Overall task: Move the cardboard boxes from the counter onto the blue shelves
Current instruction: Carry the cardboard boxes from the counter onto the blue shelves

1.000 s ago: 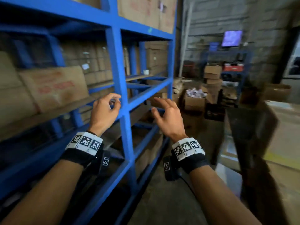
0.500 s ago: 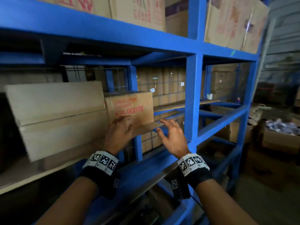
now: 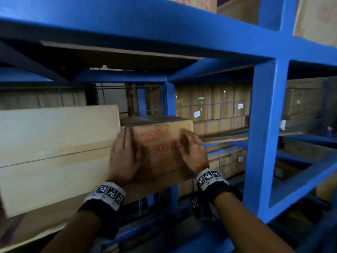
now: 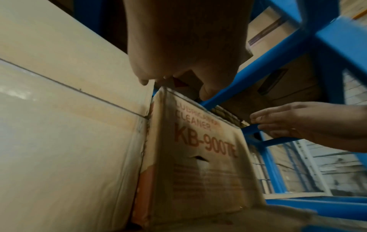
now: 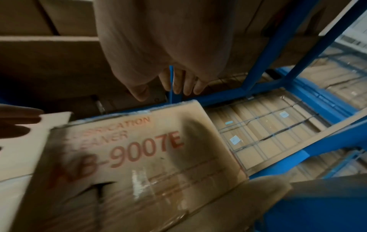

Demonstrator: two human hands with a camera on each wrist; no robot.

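Against the red-printed brown cardboard box (image 3: 160, 143) both flat hands, left hand (image 3: 124, 154) and right hand (image 3: 193, 152), now press, having arrived from mid-air; probably seating it beside the pale long carton (image 3: 54, 152).

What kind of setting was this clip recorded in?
Most likely a warehouse or stockroom. Heavy blue steel shelving fills the view, it holds cardboard cartons such as one printed KB-9007E, and more strapped, labelled cartons are stacked behind it.

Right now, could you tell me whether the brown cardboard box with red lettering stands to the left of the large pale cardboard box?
No, the brown cardboard box with red lettering stands right of the large pale cardboard box.
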